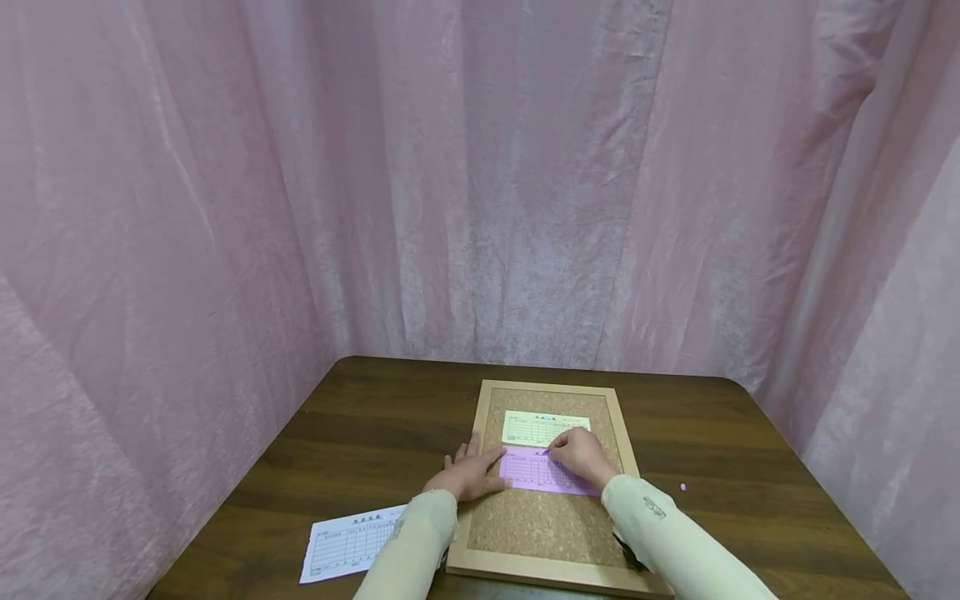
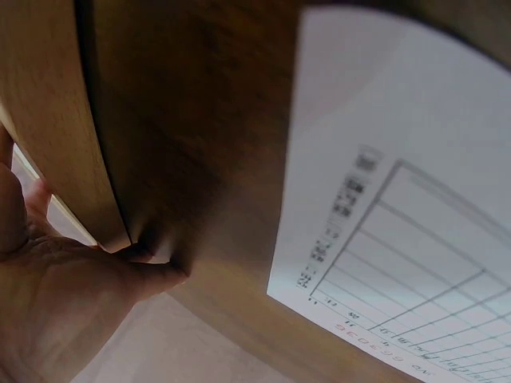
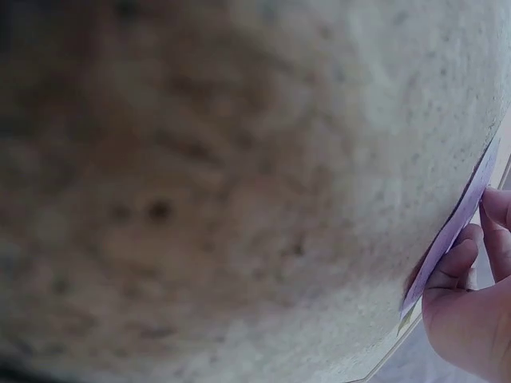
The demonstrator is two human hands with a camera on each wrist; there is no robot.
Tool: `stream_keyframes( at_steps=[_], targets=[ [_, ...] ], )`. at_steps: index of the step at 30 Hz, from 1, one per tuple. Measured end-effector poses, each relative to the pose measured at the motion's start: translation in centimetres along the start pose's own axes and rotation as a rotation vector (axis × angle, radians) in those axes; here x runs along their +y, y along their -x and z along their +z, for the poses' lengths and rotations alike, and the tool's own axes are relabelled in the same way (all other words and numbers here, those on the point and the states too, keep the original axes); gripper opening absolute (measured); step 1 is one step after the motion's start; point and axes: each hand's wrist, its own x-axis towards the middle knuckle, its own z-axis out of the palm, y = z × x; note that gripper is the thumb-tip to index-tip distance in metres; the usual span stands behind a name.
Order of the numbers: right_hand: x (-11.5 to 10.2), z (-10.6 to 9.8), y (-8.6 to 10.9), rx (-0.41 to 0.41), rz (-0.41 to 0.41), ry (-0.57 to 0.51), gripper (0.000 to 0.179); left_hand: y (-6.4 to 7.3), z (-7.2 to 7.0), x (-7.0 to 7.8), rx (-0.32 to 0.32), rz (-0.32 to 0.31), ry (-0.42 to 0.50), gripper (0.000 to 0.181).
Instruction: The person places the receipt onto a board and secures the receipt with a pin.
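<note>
A purple printed slip (image 1: 525,468) lies on the cork board (image 1: 555,529), just below a pale green slip (image 1: 525,427). My left hand (image 1: 468,473) rests with spread fingers across the board's left frame, thumb and index finger at the slip's left edge. In the left wrist view, fingers of that hand (image 2: 64,279) reach past the frame's outer side. My right hand (image 1: 583,454) pinches a small purple pushpin (image 1: 546,452) at the slip's top middle. The right wrist view shows the curled right hand (image 3: 471,295) against the purple slip (image 3: 451,235); the pin is hidden there.
A white printed slip (image 1: 348,546) lies on the dark wooden table (image 1: 390,417), left of the board and partly under my left sleeve. A small pink-purple piece (image 1: 682,487) sits right of the board. Pink curtains (image 1: 525,208) hang around the table.
</note>
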Motion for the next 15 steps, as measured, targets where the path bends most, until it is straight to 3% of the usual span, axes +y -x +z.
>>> stream_keyframes(
  at_steps=[15],
  targets=[
    [1.3, -1.1, 1.1, 0.036, -0.05, 0.077, 0.004, 0.0, -0.1, -0.1, -0.003, 0.034, -0.017, 0.066]
  ],
)
